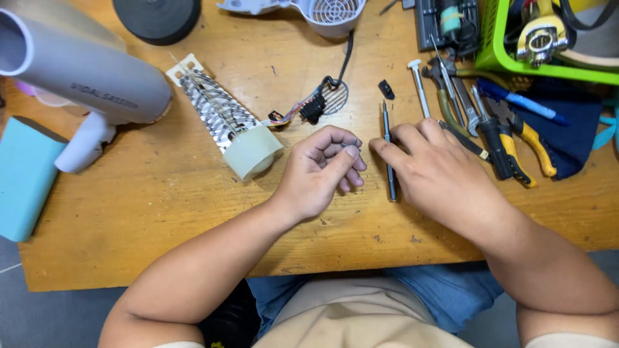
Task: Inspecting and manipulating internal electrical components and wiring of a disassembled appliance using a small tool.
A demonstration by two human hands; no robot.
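Left hand (319, 169) pinched a tiny part, maybe a screw; right hand (433, 169) fingertips rested on screwdriver (389, 154) mid-worktop (161, 212). Loose pinch could drop part; screwdriver might roll.

A slim dark precision screwdriver (389, 161) lies lengthwise on the wooden table, tip pointing away.

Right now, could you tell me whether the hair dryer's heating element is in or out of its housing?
Out: the heating element lies bare on the table, apart from the grey hair dryer.
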